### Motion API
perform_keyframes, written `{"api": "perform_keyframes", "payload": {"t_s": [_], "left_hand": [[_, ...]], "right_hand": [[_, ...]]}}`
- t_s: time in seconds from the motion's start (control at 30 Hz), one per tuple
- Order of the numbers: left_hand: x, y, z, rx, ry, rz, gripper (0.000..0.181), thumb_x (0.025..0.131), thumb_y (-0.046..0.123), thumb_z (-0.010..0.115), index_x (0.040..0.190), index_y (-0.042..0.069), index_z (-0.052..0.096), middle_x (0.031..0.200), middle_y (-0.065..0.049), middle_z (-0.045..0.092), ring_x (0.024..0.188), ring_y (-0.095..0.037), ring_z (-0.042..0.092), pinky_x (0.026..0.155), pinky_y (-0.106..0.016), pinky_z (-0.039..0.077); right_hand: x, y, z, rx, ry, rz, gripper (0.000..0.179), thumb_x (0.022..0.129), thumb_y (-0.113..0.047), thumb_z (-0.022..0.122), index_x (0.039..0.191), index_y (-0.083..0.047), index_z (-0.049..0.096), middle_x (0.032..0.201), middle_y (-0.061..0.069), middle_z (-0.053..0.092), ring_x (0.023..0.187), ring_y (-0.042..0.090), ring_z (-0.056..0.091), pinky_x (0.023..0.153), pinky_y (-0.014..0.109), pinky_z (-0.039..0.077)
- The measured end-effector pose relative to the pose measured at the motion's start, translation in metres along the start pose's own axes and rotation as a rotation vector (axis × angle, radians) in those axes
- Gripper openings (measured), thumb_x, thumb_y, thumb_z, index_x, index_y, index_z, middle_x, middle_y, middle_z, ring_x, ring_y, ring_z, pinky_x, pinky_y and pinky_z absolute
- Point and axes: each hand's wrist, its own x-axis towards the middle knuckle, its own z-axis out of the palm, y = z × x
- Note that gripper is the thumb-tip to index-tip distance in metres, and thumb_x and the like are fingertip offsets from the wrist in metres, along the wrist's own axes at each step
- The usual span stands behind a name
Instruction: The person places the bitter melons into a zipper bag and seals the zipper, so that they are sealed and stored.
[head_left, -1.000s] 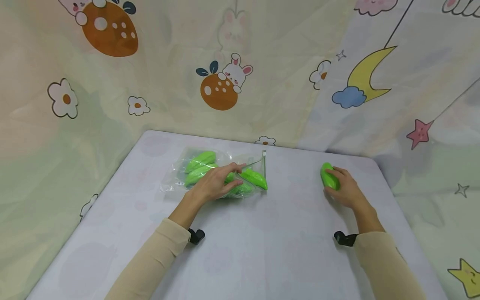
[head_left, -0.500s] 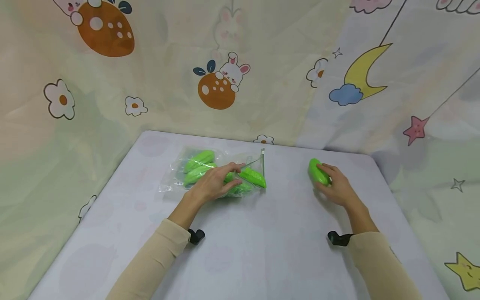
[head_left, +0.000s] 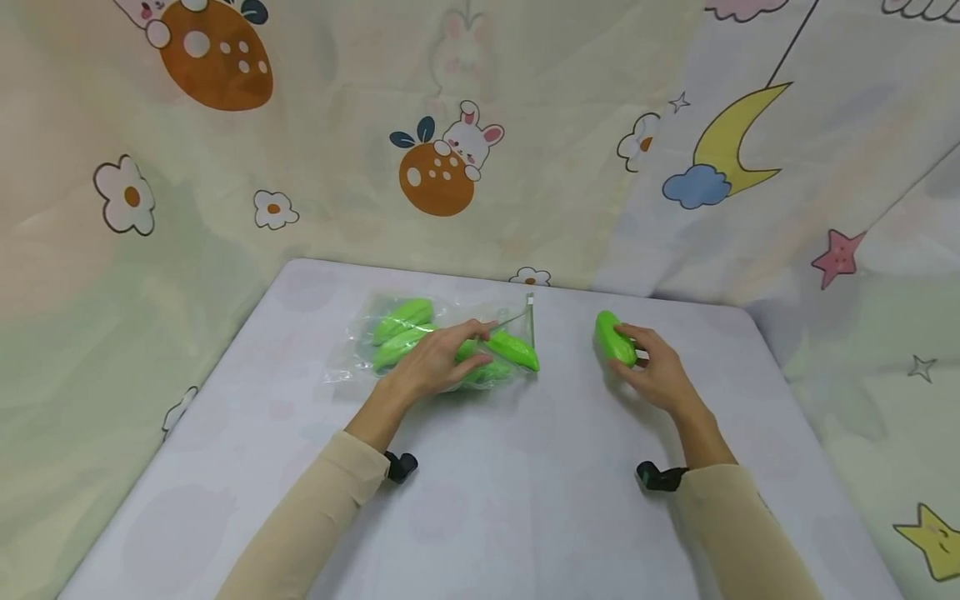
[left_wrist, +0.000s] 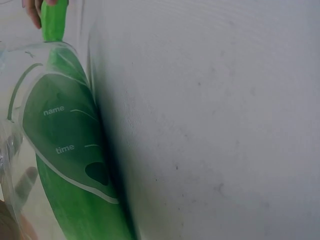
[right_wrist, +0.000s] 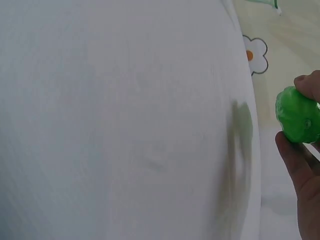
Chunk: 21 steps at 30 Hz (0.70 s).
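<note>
My left hand (head_left: 435, 362) holds the mouth of a clear zip bag (head_left: 352, 358), index finger and thumb spread apart at its right end. Several bright green, cucumber-shaped vegetables (head_left: 401, 321) lie inside; one at the mouth (head_left: 513, 350) has its tip by the zip edge. In the left wrist view the bag's printed label (left_wrist: 62, 125) covers a green vegetable, and fingers show through the plastic. To the right, my right hand (head_left: 656, 371) grips another green vegetable (head_left: 613, 337) between thumb and fingers. The right wrist view shows its rounded end (right_wrist: 295, 115), raised over the table.
A white cloth covers the table (head_left: 480, 517), whose far edge meets a curtain (head_left: 337, 167) printed with rabbits, flowers and a moon. Dark wrist camera mounts (head_left: 660, 477) stick out from both sleeves.
My right hand has carried its green vegetable left across the table, closer to the bag's mouth. My left hand and the bag have stayed nearly in place.
</note>
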Motion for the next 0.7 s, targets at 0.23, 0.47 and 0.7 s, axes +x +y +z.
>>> {"api": "perform_keyframes", "payload": {"t_s": [0.23, 0.47, 0.7], "left_hand": [[0.003, 0.001, 0.004, 0.008, -0.018, -0.028, 0.033, 0.098, 0.028, 0.072, 0.124, 0.009, 0.061, 0.141, 0.0, 0.065, 0.111, -0.021, 0.07, 0.076, -0.032, 0.056], [-0.001, -0.001, 0.006, 0.0, -0.02, -0.02, 0.031, 0.099, 0.028, 0.071, 0.121, 0.008, 0.061, 0.147, 0.001, 0.06, 0.099, -0.017, 0.071, 0.068, -0.03, 0.052], [-0.001, -0.001, 0.004, 0.003, -0.029, -0.025, 0.034, 0.099, 0.028, 0.071, 0.125, 0.01, 0.06, 0.142, 0.0, 0.064, 0.11, -0.02, 0.07, 0.077, -0.033, 0.055]], "right_hand": [[0.0, -0.007, 0.011, 0.072, -0.026, 0.017, 0.062, 0.094, -0.011, 0.076, 0.15, -0.006, 0.048, 0.151, 0.022, 0.047, 0.127, 0.046, 0.054, 0.099, 0.058, 0.052], [0.002, -0.01, 0.021, 0.111, -0.01, -0.016, 0.063, 0.091, -0.006, 0.078, 0.147, -0.009, 0.051, 0.146, 0.019, 0.05, 0.123, 0.043, 0.057, 0.095, 0.057, 0.055], [0.004, -0.031, 0.027, 0.121, 0.029, -0.082, 0.061, 0.088, 0.003, 0.078, 0.144, 0.0, 0.053, 0.146, 0.025, 0.051, 0.119, 0.043, 0.058, 0.091, 0.057, 0.056]]}}
